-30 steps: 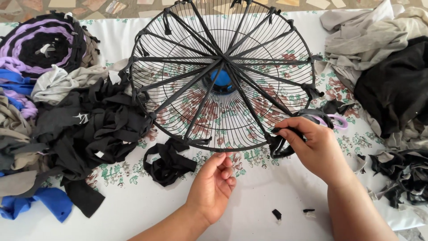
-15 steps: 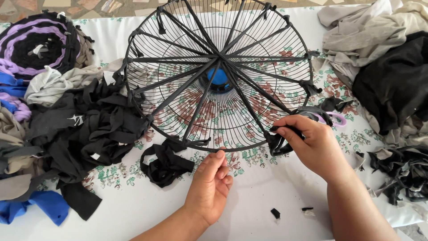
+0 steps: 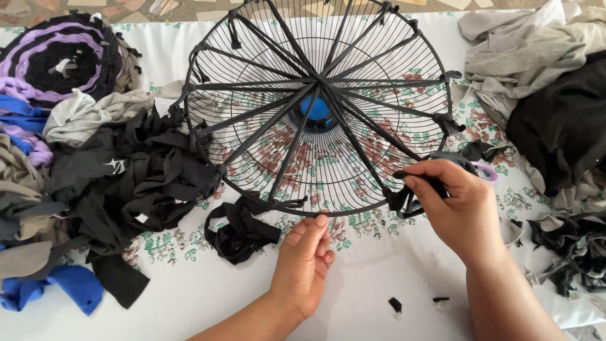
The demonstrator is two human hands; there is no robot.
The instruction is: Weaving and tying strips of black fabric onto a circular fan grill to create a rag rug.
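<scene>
Since earlier, left hand (image 3: 303,265) rose toward wire fan guard (image 3: 319,101), fingers loosely open, empty; right hand (image 3: 454,205) fingers pinch black fabric strip (image 3: 399,197) at rim.

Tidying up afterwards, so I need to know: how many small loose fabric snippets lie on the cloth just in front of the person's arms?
2: a black snippet and a paler one, both between the left hand and right hand. The arms may hide more.
</scene>
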